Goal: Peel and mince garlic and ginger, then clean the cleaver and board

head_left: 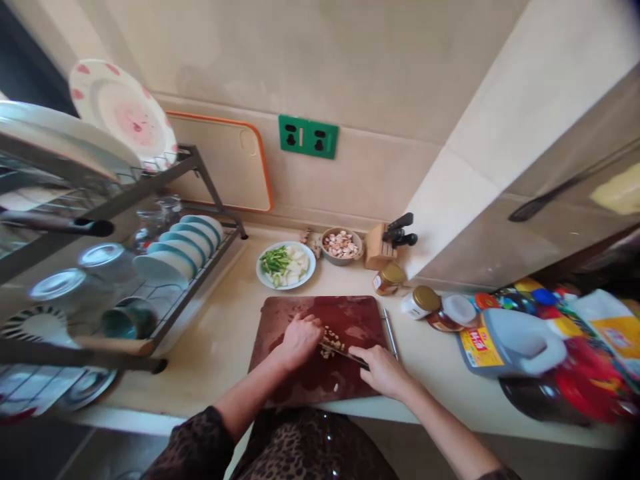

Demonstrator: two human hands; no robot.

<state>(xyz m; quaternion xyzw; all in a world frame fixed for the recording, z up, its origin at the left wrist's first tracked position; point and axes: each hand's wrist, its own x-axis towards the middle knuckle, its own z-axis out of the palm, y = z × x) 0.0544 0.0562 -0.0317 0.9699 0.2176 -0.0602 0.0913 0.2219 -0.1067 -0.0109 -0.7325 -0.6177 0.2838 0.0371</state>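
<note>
My right hand (pixel 383 371) is shut around the handle of a kitchen knife (pixel 345 353), whose blade lies across a small pile of chopped pale food (pixel 331 342). My left hand (pixel 300 341) rests on the board with curled fingers, just left of the pile and holding nothing. Under both hands lies a dark red cutting board (pixel 355 320), wet and stained. Beyond it sit a white plate (pixel 267 277) of sliced green and white vegetables and a grey bowl (pixel 341 247) of pale slices.
A wooden knife block (pixel 380 250) and several jars (pixel 420 302) stand right of the board, beside a plastic oil jug (pixel 510 343) and colourful packets. A metal dish rack (pixel 190 267) holding bowls and plates fills the left. A steel rod (pixel 390 333) lies along the board's right edge.
</note>
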